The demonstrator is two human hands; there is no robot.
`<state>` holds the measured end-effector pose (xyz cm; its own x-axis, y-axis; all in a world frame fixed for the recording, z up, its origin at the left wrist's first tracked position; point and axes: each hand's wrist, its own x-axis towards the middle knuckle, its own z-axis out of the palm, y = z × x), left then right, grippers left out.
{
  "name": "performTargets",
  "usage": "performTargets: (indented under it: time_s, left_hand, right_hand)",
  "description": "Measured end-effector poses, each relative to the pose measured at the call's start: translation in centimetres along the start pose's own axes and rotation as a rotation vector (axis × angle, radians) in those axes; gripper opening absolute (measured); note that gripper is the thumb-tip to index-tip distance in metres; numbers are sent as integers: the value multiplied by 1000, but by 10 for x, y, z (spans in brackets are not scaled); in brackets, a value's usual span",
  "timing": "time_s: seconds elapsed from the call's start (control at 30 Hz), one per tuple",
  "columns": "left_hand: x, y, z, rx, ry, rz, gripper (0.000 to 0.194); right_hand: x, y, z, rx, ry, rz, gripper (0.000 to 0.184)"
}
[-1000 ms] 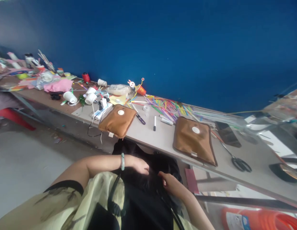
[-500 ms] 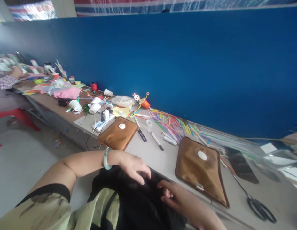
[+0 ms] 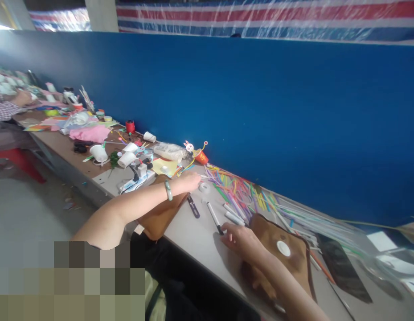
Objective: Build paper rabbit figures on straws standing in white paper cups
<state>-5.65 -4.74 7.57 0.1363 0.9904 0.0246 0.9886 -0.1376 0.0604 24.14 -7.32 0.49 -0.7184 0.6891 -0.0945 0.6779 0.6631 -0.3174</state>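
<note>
My left hand (image 3: 189,182), a pale green bangle on its wrist, reaches over the brown hand warmer (image 3: 165,216) to the table behind it. Its fingers are bent close together beside a roll of clear tape (image 3: 204,187); whatever lies in them is hidden. A dark slim tool (image 3: 193,206) is just in front of that hand. My right hand (image 3: 240,240) has its fingers closed at the black end of a white marker (image 3: 214,216), which lies on the table. Beneath the right forearm is a second brown hand warmer (image 3: 297,254) with a white round patch.
Many coloured pipe cleaners (image 3: 240,191) lie along the blue wall (image 3: 260,111). Left are a power strip (image 3: 138,180), white paper cups (image 3: 99,154) and a red cup with a rabbit figure (image 3: 202,157). A dark phone (image 3: 343,267) lies right. Another person's hand (image 3: 22,98) is far left.
Both hands have left my lap. My left hand has moved forward over the nearer hand warmer, and my right hand has come forward to the marker. The view has shifted slightly.
</note>
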Motion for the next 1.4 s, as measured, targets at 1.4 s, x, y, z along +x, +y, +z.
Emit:
performTargets:
  time_s: [1.4]
  left_hand:
    - [40, -92, 67, 14, 61, -351, 35]
  right_hand:
    - [27, 37, 38, 157, 223, -33, 54]
